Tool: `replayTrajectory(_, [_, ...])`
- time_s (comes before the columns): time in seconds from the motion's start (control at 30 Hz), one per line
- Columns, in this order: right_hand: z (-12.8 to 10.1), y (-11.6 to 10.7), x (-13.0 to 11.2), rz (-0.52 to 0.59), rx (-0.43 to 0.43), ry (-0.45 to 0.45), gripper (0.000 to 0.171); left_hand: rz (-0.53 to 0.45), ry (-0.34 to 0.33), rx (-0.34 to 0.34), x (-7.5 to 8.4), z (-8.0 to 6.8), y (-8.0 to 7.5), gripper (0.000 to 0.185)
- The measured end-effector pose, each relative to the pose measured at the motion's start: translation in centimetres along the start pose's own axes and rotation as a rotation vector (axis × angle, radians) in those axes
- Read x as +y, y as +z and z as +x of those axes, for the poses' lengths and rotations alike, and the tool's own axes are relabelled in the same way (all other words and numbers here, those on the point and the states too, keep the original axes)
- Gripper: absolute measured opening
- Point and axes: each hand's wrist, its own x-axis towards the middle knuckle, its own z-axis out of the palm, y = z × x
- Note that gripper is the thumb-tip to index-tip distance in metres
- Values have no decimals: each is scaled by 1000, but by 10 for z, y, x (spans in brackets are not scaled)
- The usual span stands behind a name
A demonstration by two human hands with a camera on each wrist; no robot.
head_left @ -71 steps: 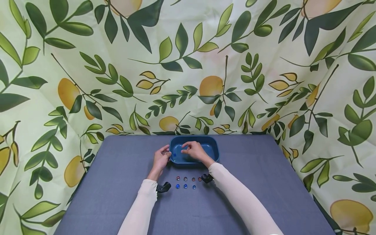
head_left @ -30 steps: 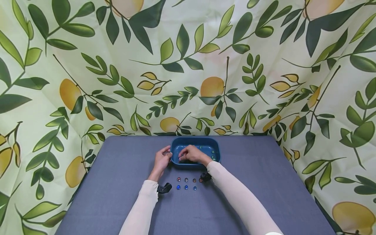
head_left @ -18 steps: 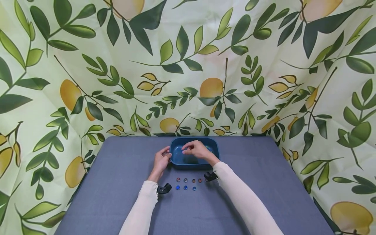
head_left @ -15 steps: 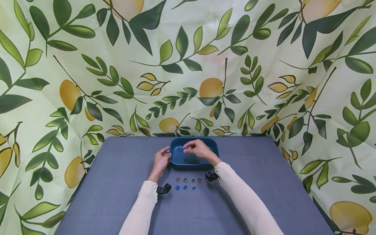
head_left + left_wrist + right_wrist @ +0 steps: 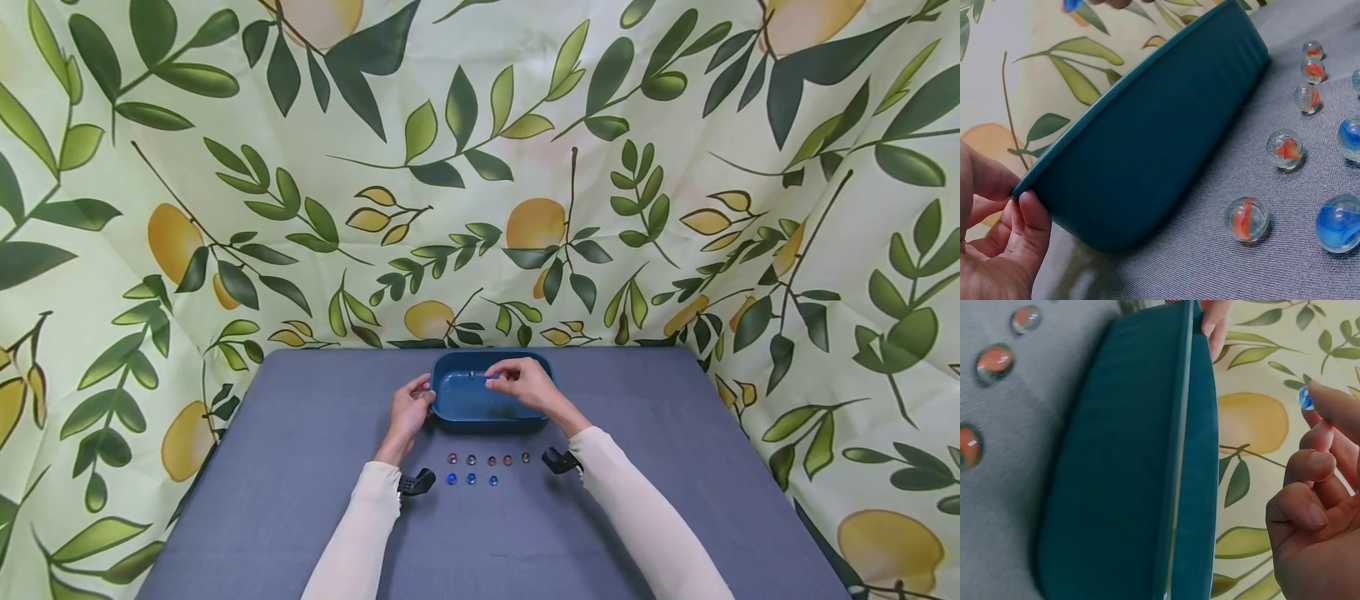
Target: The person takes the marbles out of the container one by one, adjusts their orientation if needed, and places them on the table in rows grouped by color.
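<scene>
My left hand pinches the left rim of a blue plastic tub between thumb and fingers, as the left wrist view also shows. Above the tub's right half is my right hand, its thumb and forefinger pinching a glass marble with blue in it. The other fingers of that hand are curled. Inside the tub a small greenish marble shows near the back wall; my right hand hides part of the floor.
On the grey cloth-covered table, in front of the tub, lie a row of several orange-streaked marbles and a nearer row of three blue marbles. A leaf-and-fruit patterned cloth hangs behind the table's back edge.
My right hand dipped into the tub, then rose with the blue marble and moved right. The rightmost orange marble shows from behind the wrist camera. My left hand stays on the rim.
</scene>
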Motion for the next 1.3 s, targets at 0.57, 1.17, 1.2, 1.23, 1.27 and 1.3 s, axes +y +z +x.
replayTrajectory(0.57, [-55, -9, 6, 6, 101, 7, 16, 2, -8, 7, 1, -1, -1, 43])
replayTrajectory(1.17, [-104, 15, 23, 23, 87, -11, 18, 1, -23, -2, 1, 1, 0, 44])
replayTrajectory(1.2, [-106, 17, 25, 22, 83, -10, 17, -1, -23, -1, 1, 1, 0, 44])
replayTrajectory(1.23, [-108, 18, 26, 22, 79, -7, 16, -2, -22, 1, 1, 1, 0, 44])
replayTrajectory(1.27, [-109, 20, 28, 25, 74, 0, 15, -3, -23, 2, 1, 1, 0, 44])
replayTrajectory(1.3, [-111, 23, 30, 27, 68, 7, 15, 0, -23, 2, 1, 1, 0, 44])
